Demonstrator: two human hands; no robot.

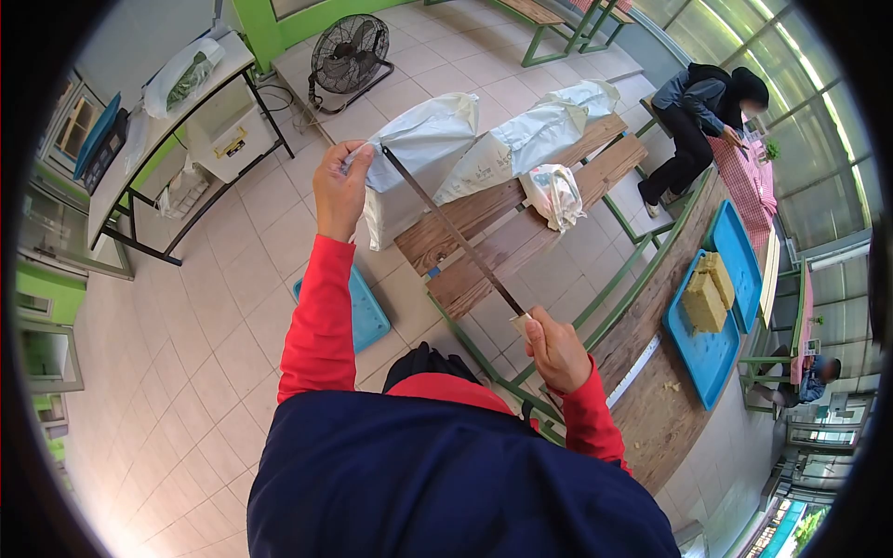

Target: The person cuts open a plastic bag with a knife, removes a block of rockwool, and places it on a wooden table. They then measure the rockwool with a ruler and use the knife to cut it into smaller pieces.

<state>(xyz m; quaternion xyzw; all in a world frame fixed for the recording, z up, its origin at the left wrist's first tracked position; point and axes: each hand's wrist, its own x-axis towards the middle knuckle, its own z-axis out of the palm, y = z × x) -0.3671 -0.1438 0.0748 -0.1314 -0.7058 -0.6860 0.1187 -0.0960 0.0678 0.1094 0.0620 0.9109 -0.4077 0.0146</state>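
Note:
My left hand (340, 191) is closed, pinching the gathered edge of a white plastic sack (423, 139). In my right hand (560, 352) is the pale handle of a long, thin-bladed knife (456, 234). Its dark blade runs up and left across the bench, and the tip meets the sack's edge beside my left fingers. Another white sack (535, 139) lies along the wooden bench (493, 251), behind the first one. A small knotted plastic bag (555, 197) rests on the bench planks. What the sacks hold is hidden.
On the wooden table (642, 418) at right lie a metal ruler (635, 370) and blue trays (688, 358) with yellowish blocks (707, 296). Another blue tray (369, 316) is on the floor. A fan (349, 58) and a side table (153, 139) stand at left. A person (702, 112) sits beyond.

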